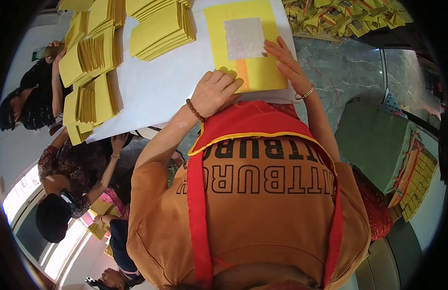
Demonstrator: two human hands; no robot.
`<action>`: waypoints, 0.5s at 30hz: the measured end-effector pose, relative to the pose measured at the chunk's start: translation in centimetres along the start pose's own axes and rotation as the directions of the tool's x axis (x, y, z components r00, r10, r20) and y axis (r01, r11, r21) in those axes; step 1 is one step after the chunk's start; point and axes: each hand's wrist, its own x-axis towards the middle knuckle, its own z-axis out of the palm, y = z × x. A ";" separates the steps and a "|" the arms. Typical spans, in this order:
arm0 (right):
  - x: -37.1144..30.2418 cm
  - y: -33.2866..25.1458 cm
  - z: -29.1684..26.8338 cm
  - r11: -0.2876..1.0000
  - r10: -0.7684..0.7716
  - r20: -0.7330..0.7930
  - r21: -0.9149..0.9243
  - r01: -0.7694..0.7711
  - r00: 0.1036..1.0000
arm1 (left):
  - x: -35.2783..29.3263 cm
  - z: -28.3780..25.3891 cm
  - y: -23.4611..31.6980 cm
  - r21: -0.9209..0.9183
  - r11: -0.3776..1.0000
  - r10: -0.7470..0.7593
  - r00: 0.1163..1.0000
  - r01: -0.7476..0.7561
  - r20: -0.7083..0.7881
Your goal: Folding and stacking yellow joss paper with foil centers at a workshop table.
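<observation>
A yellow sheet of joss paper (216,31) with a silver foil square (244,38) and an orange stripe lies at the near right of the white table. Curled fingers of my left hand (215,93) grip its near left edge, the thumb side partly hidden. Along the sheet's right edge, my right hand (290,69) rests with its fingers stretched out. The fingertips reach the foil square's lower right corner. I cannot tell whether more sheets lie under this one.
Folded yellow paper stacks (161,31) fill the table's far left side. A heap of yellow papers with red strips (349,17) lies beyond at the far right. Beside me on the right stands a green covered bundle (373,142). Several other people work on the left.
</observation>
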 end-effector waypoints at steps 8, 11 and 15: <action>-1.6 -0.1 -0.8 0.999 -0.011 -0.112 0.030 0.014 0.994 | 0.7 -1.1 -0.5 -0.215 0.967 -0.133 0.991 0.137 0.033; -2.1 0.0 -0.3 0.998 0.017 -0.107 0.069 -0.010 0.994 | 0.9 -1.1 -1.0 -0.305 0.923 -0.218 0.971 0.237 0.096; -2.2 0.6 0.0 0.996 0.050 -0.124 0.079 -0.040 0.991 | 1.4 -1.3 -1.3 -0.320 0.909 -0.235 0.962 0.269 0.139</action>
